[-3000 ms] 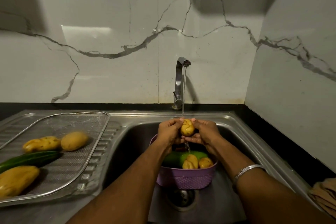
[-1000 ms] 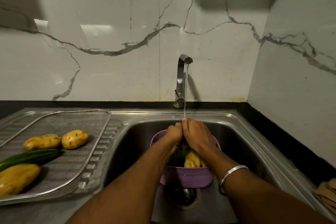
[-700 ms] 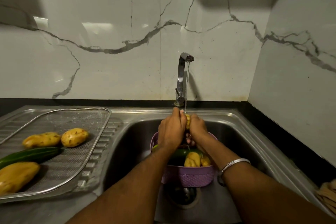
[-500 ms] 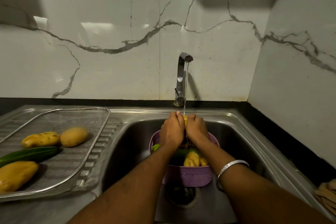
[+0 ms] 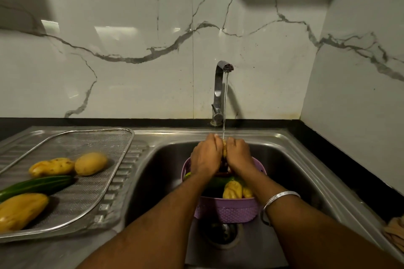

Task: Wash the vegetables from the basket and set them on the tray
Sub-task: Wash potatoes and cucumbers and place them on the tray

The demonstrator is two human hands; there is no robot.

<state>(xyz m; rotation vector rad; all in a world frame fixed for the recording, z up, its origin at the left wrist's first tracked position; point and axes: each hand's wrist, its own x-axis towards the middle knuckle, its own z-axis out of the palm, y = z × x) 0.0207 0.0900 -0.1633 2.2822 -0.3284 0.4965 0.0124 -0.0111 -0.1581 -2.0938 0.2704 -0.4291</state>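
My left hand and my right hand are pressed together around a small yellow potato, held under the water stream above the purple basket. Only a sliver of the potato shows between the hands. The basket stands in the sink and holds a green cucumber and two yellow potatoes. On the left drainboard lies the wire mesh tray with three potatoes and a cucumber.
The chrome tap runs at the back of the sink. The drain lies just in front of the basket. A folded cloth sits at the right edge. Marble walls close the back and right sides.
Three seconds ago the potato was held openly between my fingertips; since then both hands have closed over it and keep rubbing it under the stream. The tray's contents are unchanged.
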